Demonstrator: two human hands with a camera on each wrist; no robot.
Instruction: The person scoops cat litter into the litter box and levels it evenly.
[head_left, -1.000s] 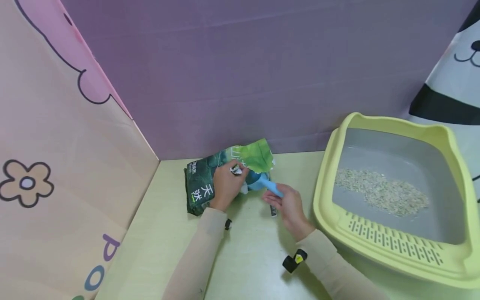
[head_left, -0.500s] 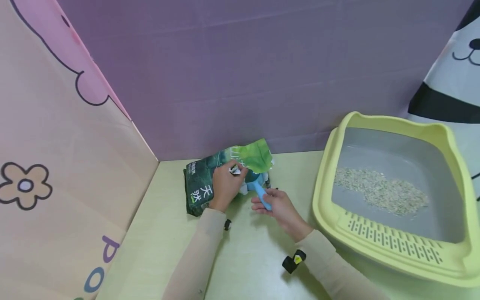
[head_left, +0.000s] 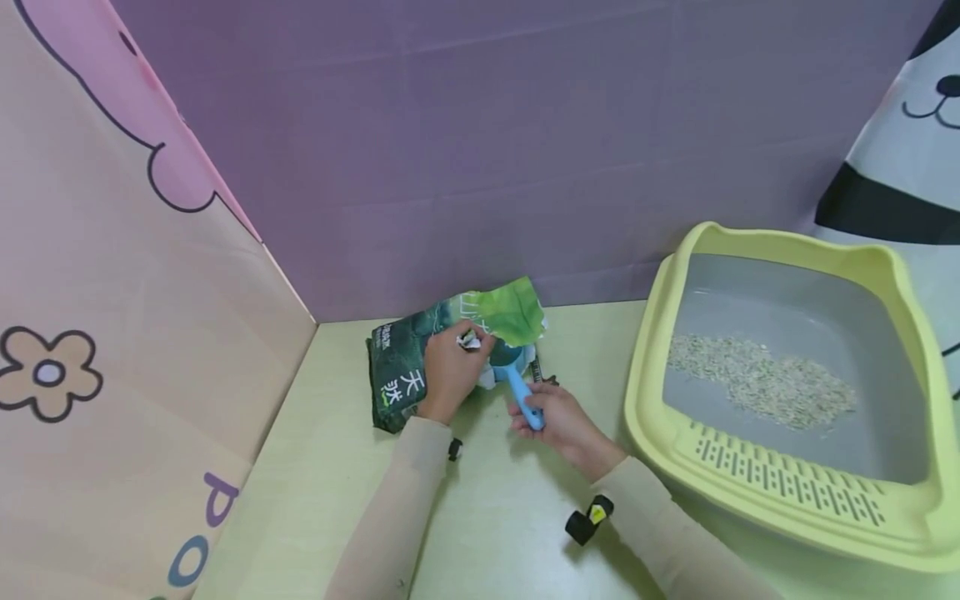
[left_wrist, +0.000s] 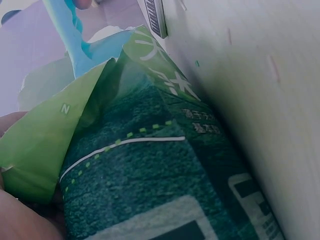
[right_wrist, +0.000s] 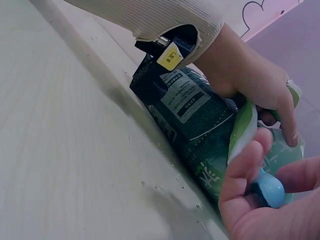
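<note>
A dark green litter bag (head_left: 393, 358) lies on its side on the table, its torn mouth facing right. My left hand (head_left: 453, 367) grips the lifted edge of that mouth; the left wrist view shows the light green flap (left_wrist: 60, 130) folded up. In my right hand (head_left: 566, 417) is the handle of a light blue scoop (head_left: 523, 398), held between thumb and curled fingers. The scoop's head sits inside the bag's mouth, mostly hidden. The rounded handle end (right_wrist: 270, 190) pokes out of the right hand in the right wrist view.
To the right stands a yellow-rimmed litter box (head_left: 645, 375) with a grey basin and a patch of pale litter (head_left: 765, 379). A purple wall (head_left: 450, 167) rises behind the bag. Small crumbs lie on the table (right_wrist: 75, 150). A barcode strip (left_wrist: 156, 17) shows near the mouth.
My right hand has moved left and slightly toward me, swinging the scoop's handle from slanting rightward to pointing more toward me. The left hand and the bag have stayed in place.
</note>
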